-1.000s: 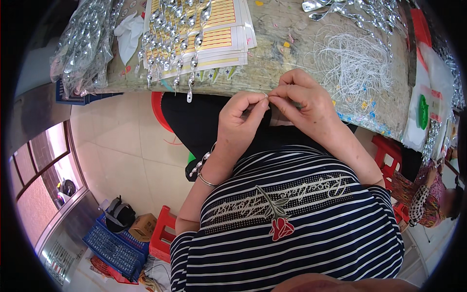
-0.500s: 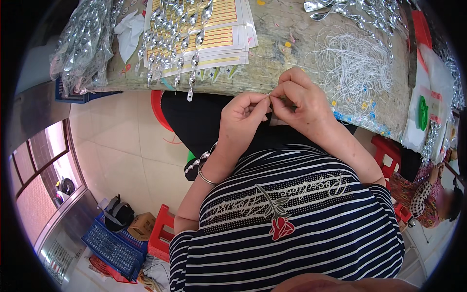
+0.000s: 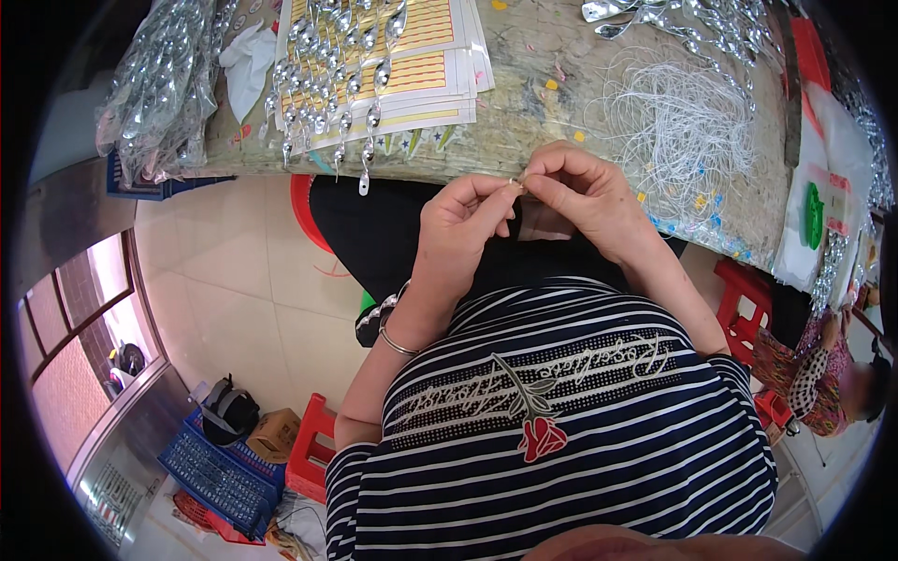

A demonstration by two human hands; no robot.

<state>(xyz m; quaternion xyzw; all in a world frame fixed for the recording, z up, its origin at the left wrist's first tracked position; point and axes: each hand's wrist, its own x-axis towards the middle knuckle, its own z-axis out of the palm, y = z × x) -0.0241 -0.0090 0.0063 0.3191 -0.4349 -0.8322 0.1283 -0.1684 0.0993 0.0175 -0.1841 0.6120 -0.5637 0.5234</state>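
At the table's front edge, above my lap, my left hand [image 3: 463,222] and my right hand [image 3: 591,198] meet at their fingertips. Both are closed in a pinch of thumb and forefinger. A tiny pale bit shows between the tips, too small to name. A tangle of thin white strings [image 3: 687,117] lies on the table beyond my right hand. To the left, twisted silver spiral strips [image 3: 374,114] lie over printed paper sheets [image 3: 435,75], some hanging past the table edge.
More silver strips in clear plastic [image 3: 164,89] lie at the far left, others [image 3: 692,23] at the far right. A green clip-like piece [image 3: 813,215] sits by white plastic at the right. Red stools [image 3: 313,449], blue crates [image 3: 215,477] and another person [image 3: 823,374] are around the table.
My right hand has lowered and its fingers have drawn in flatter beside the left. My left hand has moved slightly left, still pinching. The strips and strings stay put.
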